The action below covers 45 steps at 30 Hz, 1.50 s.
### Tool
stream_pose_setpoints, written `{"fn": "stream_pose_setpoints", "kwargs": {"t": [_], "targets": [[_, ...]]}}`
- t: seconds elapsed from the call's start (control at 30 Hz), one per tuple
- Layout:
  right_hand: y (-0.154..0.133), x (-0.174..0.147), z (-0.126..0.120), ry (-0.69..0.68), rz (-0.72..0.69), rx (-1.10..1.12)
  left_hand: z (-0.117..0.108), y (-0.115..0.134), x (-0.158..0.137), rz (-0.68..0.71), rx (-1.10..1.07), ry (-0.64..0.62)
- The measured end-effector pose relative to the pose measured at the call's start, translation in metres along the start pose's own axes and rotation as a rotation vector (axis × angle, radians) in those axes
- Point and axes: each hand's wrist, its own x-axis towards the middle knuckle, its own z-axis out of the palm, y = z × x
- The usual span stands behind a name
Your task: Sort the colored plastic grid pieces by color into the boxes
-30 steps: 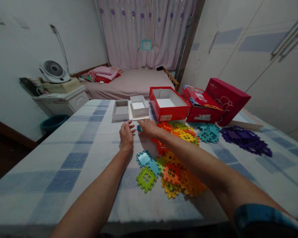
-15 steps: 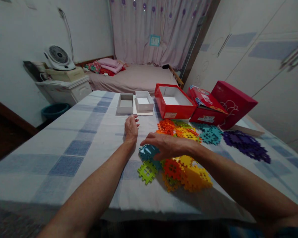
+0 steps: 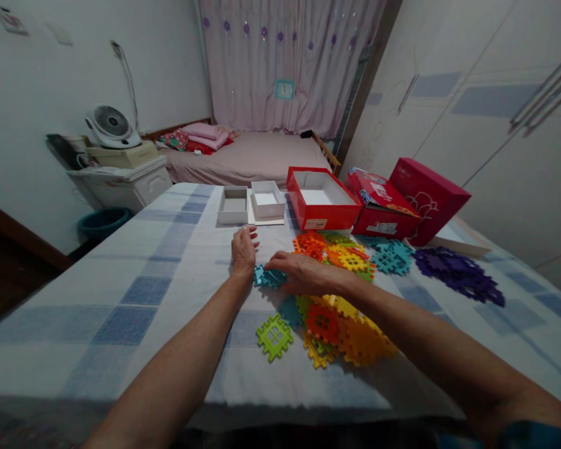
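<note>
My right hand grips a blue square interlocking tile with notched edges, thumb and fingers at its edge. My left hand rests on the tablecloth just left of that tile, fingers loosely extended and holding nothing. Below them lies a lime-green tile with window-like holes. Beside it is a mixed heap: a blue tile, an orange-red tile and several yellow tiles. Past my right hand are piles of orange tiles, yellow tiles and turquoise tiles.
Purple tiles are piled at the right. Along the far side stand a grey-white box, a white box, an open red box, a printed red box and a tilted dark-red box. A bed lies beyond the table.
My right hand has lifted a blue tile off the near heap and brought it up beside my left hand. My left hand stays on the cloth. The view has tilted slightly upward.
</note>
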Motion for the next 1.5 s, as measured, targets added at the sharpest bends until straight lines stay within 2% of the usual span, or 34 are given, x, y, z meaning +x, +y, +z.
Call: {"fn": "stream_pose_setpoints", "kwargs": {"t": [0.13, 0.2, 0.3, 0.43, 0.63, 0.73, 0.83, 0.97, 1.2, 1.37, 1.5], "targets": [[-0.016, -0.025, -0.004, -0.145, -0.002, -0.073, 0.001, -0.002, 0.000, 0.001, -0.002, 0.004], [-0.022, -0.031, 0.001, -0.154, -0.002, -0.137, 0.002, -0.002, -0.001, -0.003, -0.002, 0.007], [-0.023, -0.026, 0.013, -0.064, -0.017, -0.187, 0.002, -0.001, -0.001, -0.008, -0.003, 0.010], [-0.013, -0.011, 0.018, 0.078, 0.058, -0.207, 0.000, 0.000, 0.001, 0.005, -0.008, 0.025], [-0.012, -0.014, 0.005, -0.015, 0.180, -0.195, -0.003, -0.001, 0.005, 0.030, -0.019, 0.051], [-0.018, -0.015, 0.007, -0.030, 0.163, -0.219, -0.003, -0.002, 0.005, 0.031, -0.014, 0.037], [-0.022, -0.010, 0.015, 0.033, 0.121, -0.225, -0.003, -0.003, 0.005, 0.019, 0.003, 0.017], [-0.023, -0.007, 0.020, 0.132, 0.205, -0.285, -0.004, -0.005, 0.005, 0.018, 0.017, -0.009], [-0.030, -0.023, 0.014, 0.006, 0.201, -0.269, -0.003, -0.006, 0.004, 0.026, 0.013, -0.024], [-0.029, -0.025, 0.015, 0.037, 0.170, -0.235, -0.004, -0.005, 0.004, 0.034, -0.003, 0.001], [-0.018, -0.031, 0.006, 0.140, 0.126, -0.101, -0.004, -0.004, 0.003, 0.025, -0.020, 0.024]]}}
